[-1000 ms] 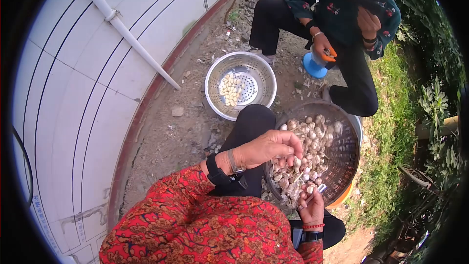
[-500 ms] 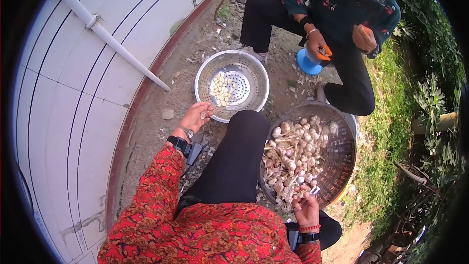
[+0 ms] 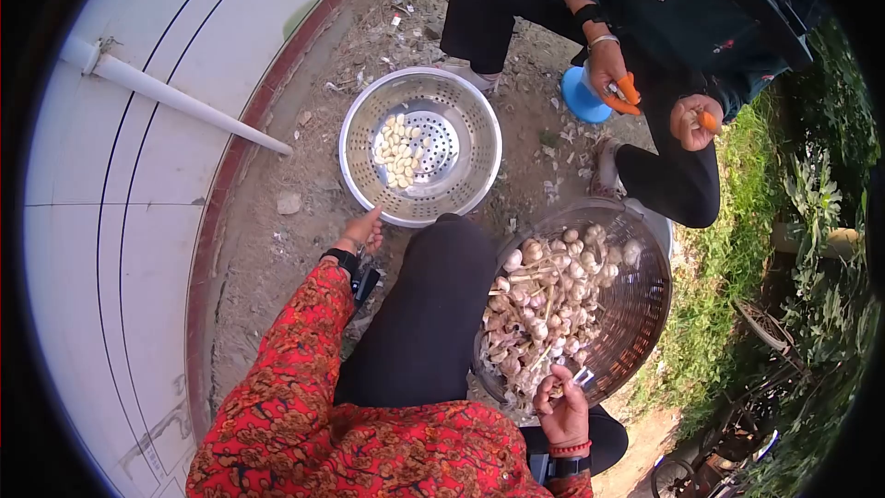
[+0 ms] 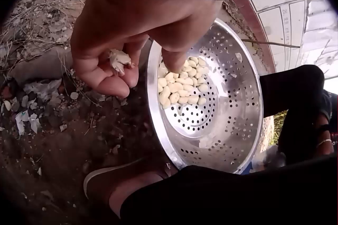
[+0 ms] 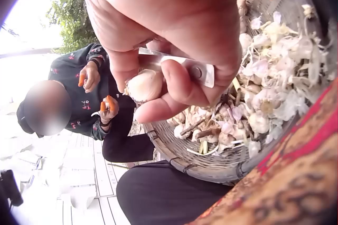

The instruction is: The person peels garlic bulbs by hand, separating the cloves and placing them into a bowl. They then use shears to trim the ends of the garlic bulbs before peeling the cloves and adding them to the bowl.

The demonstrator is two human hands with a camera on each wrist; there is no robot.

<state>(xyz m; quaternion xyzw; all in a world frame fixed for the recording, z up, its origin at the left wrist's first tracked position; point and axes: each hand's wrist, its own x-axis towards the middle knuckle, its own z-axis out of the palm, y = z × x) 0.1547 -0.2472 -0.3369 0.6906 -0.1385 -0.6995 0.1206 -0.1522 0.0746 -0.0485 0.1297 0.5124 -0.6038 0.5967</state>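
Note:
In the head view my left hand [image 3: 362,232] is at the near rim of a perforated steel colander [image 3: 489,161]. Its curled fingers hold a scrap of papery garlic skin [image 4: 119,60], while the thumb reaches over the rim in the left wrist view. Peeled garlic cloves [image 3: 398,152] lie in a heap inside the colander. My right hand [image 3: 564,415] is at the near edge of a wicker basket [image 3: 650,300] of garlic bulbs [image 3: 544,300]. It grips a piece of garlic [image 5: 145,85] together with a small flat metal tool [image 5: 203,72] that has a round rivet.
Across from me sits another person [image 3: 645,9] with orange finger covers, beside a blue stool [image 3: 584,97]. My black-trousered knee [image 3: 424,304] stands between colander and basket. A white wall [image 3: 83,157] with a pipe [image 3: 184,106] runs along the left; grass [image 3: 710,286] grows at right.
My left hand has moved left from over the basket to the colander's near rim. The right hand stays by the basket, still holding the metal tool. The other person's hands have come lower.

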